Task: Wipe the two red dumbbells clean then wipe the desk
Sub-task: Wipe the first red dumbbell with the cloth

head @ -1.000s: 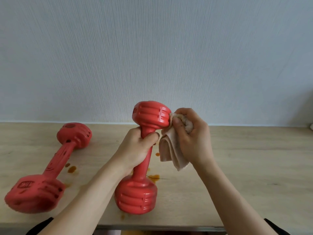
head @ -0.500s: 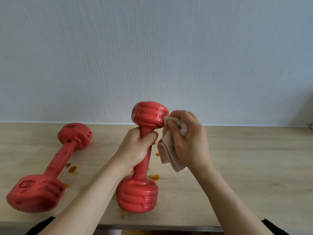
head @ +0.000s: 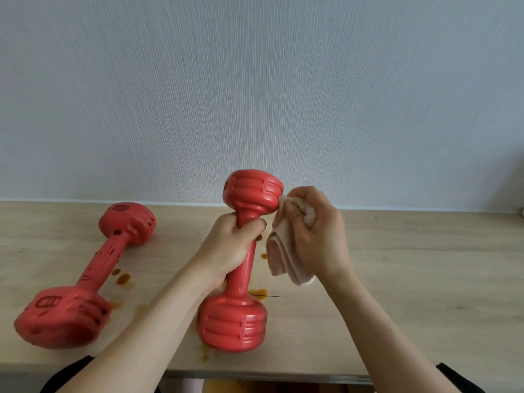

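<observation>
One red dumbbell (head: 241, 321) stands nearly upright on the wooden desk (head: 411, 279), leaning a little to the right at the top. My left hand (head: 229, 248) grips its handle just under the upper head. My right hand (head: 317, 234) holds a pale, stained cloth (head: 283, 259) and presses it against the right side of the upper head. The second red dumbbell (head: 85, 276) lies flat at the left, with dark specks on it.
Orange-brown stains (head: 122, 278) dot the desk between the dumbbells and by the standing one's base (head: 259, 293). A grey textured wall (head: 255, 95) rises right behind the desk. The desk's front edge (head: 269, 377) runs just below the standing dumbbell.
My right hand with the cloth has shifted slightly along the right side of the upper head. The left hand keeps its grip and the lying dumbbell has not moved.
</observation>
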{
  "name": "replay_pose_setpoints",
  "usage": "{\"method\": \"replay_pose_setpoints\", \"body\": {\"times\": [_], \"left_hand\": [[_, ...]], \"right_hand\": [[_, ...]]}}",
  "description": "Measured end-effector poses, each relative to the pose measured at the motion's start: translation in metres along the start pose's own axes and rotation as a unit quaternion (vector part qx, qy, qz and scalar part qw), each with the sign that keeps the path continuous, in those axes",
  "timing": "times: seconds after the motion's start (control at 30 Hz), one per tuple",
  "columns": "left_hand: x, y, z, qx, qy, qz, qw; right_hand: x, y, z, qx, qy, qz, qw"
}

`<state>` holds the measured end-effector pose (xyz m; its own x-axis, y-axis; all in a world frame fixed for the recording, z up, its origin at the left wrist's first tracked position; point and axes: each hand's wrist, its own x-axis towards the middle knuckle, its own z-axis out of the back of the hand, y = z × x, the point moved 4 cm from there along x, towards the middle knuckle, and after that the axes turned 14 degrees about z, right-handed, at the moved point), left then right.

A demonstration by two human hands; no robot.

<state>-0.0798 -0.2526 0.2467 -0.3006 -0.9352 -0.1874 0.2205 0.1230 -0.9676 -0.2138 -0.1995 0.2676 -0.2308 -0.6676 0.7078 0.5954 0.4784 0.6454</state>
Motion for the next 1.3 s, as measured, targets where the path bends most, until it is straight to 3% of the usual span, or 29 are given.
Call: {"method": "replay_pose_setpoints", "body": {"times": [0.07,0.2,0.27,0.37,0.53,0.7,0.77,0.9,1.0,1.17,1.3], "left_hand": [[0.001,0.0,0.0,-0.003,-0.004,0.0,1.0],[0.004,-0.001,-0.001,0.008,-0.008,-0.007,1.0],[0.006,-0.001,-0.002,0.006,0.001,-0.014,1.0],[0.008,-0.004,-0.005,0.012,0.033,-0.025,0.999],[0.013,-0.011,-0.016,-0.018,0.081,-0.042,0.996],[0.01,-0.018,-0.028,-0.041,0.155,-0.05,0.986],[0.011,-0.02,-0.026,-0.027,0.151,-0.044,0.987],[0.013,-0.023,-0.007,0.125,-0.011,-0.089,0.988],[0.01,-0.023,0.004,0.155,-0.106,-0.096,0.978],[0.014,-0.016,0.013,0.062,-0.087,-0.053,0.993],[0.011,-0.018,0.01,0.061,-0.077,-0.079,0.992]], "right_hand": [[0.0,0.003,0.0,-0.029,-0.018,0.01,0.999],[0.005,0.036,-0.013,-0.168,-0.055,0.16,0.971],[0.009,0.038,-0.017,-0.178,-0.05,0.17,0.968],[0.017,0.018,-0.012,-0.043,-0.057,0.063,0.995],[0.025,-0.018,-0.005,0.096,-0.078,-0.075,0.989],[0.016,-0.032,-0.009,0.301,-0.085,-0.223,0.923],[0.015,-0.032,-0.007,0.347,-0.106,-0.245,0.899],[0.017,-0.033,-0.003,0.287,-0.129,-0.19,0.93],[0.02,-0.021,-0.005,0.21,-0.105,-0.11,0.966],[0.018,0.014,-0.015,0.06,-0.079,0.037,0.994],[0.015,0.031,-0.018,-0.055,-0.074,0.152,0.984]]}}
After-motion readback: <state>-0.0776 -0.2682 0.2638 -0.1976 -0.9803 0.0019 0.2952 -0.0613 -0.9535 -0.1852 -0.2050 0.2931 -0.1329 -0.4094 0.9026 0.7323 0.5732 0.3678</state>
